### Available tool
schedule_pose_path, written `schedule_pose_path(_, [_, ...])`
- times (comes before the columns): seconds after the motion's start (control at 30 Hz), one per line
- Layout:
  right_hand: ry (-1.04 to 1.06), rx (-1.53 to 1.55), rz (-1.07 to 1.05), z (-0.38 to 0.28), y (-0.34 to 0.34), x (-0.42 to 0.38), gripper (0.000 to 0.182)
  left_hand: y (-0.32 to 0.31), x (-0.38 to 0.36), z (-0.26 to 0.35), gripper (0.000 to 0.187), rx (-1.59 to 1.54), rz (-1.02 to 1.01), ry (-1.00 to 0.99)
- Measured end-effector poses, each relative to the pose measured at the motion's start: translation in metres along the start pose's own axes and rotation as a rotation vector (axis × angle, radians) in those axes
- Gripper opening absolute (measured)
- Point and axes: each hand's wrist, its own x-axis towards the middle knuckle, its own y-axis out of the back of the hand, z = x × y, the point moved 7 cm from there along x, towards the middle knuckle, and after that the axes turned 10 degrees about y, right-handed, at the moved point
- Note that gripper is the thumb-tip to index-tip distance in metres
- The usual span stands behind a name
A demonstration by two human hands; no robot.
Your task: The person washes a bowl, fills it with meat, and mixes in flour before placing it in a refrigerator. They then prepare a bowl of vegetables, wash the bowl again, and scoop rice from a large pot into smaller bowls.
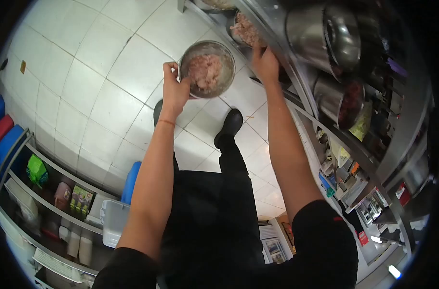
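Note:
My left hand (175,90) grips the rim of a round metal bowl (229,82), held out over the floor and tilted towards me. Raw minced meat (206,71), pale pink, lies in it. My right hand (266,65) is at the near edge of a second metal bowl (233,34) on the rack at the upper right. That bowl also contains pink minced meat (246,30). Its rim appears to be between my right thumb and fingers, though the fingertips are partly hidden.
Large steel pots (306,36) stand on the metal rack (296,72) to the right, one with dark red contents. A lower-left shelf (60,180) carries a green bag (36,169), bottles and a clear plastic box (114,221). White tiles (118,62) cover the floor around my black shoes (229,126).

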Motion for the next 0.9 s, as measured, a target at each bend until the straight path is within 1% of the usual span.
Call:
schedule_pose_path(0.03, [-0.038, -0.373, -0.029, 0.014, -0.012, 0.022, 0.048, 0.003, 0.01, -0.006, 0.04, -0.166, 0.016, 0.055])
schedule_pose_path(0.07, [-0.101, -0.413, -0.113, 0.027, -0.025, 0.042, 0.048, 0.003, 0.021, -0.014, 0.046, -0.224, -0.003, 0.107])
schedule_pose_path(0.1, [-0.146, -0.327, -0.186, 0.035, -0.036, 0.054, 0.047, 0.002, 0.028, -0.018, 0.046, -0.223, -0.003, 0.111])
schedule_pose_path(0.13, [-0.167, -0.249, -0.23, 0.036, -0.045, 0.067, 0.046, 0.002, 0.034, -0.022, 0.051, -0.256, -0.023, 0.117])
schedule_pose_path(0.17, [-0.176, -0.202, -0.251, 0.035, -0.051, 0.074, 0.045, 0.002, 0.038, -0.027, 0.057, -0.288, -0.04, 0.128])
schedule_pose_path(0.2, [-0.186, -0.181, -0.259, 0.033, -0.055, 0.076, 0.045, 0.002, 0.037, -0.03, 0.057, -0.287, -0.043, 0.139])
schedule_pose_path(0.27, [-0.191, -0.149, -0.237, 0.028, -0.057, 0.081, 0.043, -0.007, 0.043, -0.024, 0.065, -0.309, -0.127, 0.14])
schedule_pose_path(0.3, [-0.204, -0.138, -0.222, 0.029, -0.058, 0.081, 0.043, -0.01, 0.047, -0.026, 0.065, -0.307, -0.132, 0.139])
schedule_pose_path(0.37, [-0.244, -0.097, -0.183, 0.032, -0.054, 0.076, 0.041, -0.024, 0.051, -0.026, 0.061, -0.317, -0.238, 0.106])
schedule_pose_path(0.43, [-0.306, 0.038, -0.145, 0.042, -0.052, 0.072, 0.04, -0.041, 0.053, -0.025, 0.059, -0.295, -0.245, 0.128])
schedule_pose_path(0.6, [-0.54, 0.59, -0.094, 0.065, -0.056, 0.033, 0.037, -0.075, 0.051, -0.017, 0.056, -0.229, -0.282, 0.205])
schedule_pose_path(0.67, [-0.573, 0.709, -0.041, 0.062, -0.054, 0.012, 0.035, -0.08, 0.052, -0.015, 0.056, -0.257, -0.303, 0.196])
schedule_pose_path(0.73, [-0.445, 0.691, 0.114, 0.035, -0.035, 0.001, 0.034, -0.085, 0.056, -0.012, 0.056, -0.29, -0.325, 0.177])
schedule_pose_path(0.77, [-0.209, 0.531, 0.263, -0.004, -0.007, -0.006, 0.027, -0.086, 0.059, -0.013, 0.056, -0.289, -0.334, 0.187])
schedule_pose_path(0.8, [-0.232, 0.588, 0.214, -0.027, -0.011, -0.02, 0.023, -0.085, 0.06, -0.016, 0.055, -0.289, -0.34, 0.201])
schedule_pose_path(0.83, [-0.17, 0.568, 0.143, -0.041, -0.023, -0.028, 0.022, -0.085, 0.062, -0.018, 0.055, -0.289, -0.339, 0.199])
schedule_pose_path(0.87, [-0.107, 0.551, 0.075, -0.055, -0.036, -0.037, 0.02, -0.085, 0.064, -0.019, 0.055, -0.304, -0.35, 0.201])
schedule_pose_path(0.9, [0.043, 0.454, -0.014, -0.063, -0.054, -0.046, 0.021, -0.084, 0.065, -0.021, 0.054, -0.319, -0.36, 0.201])
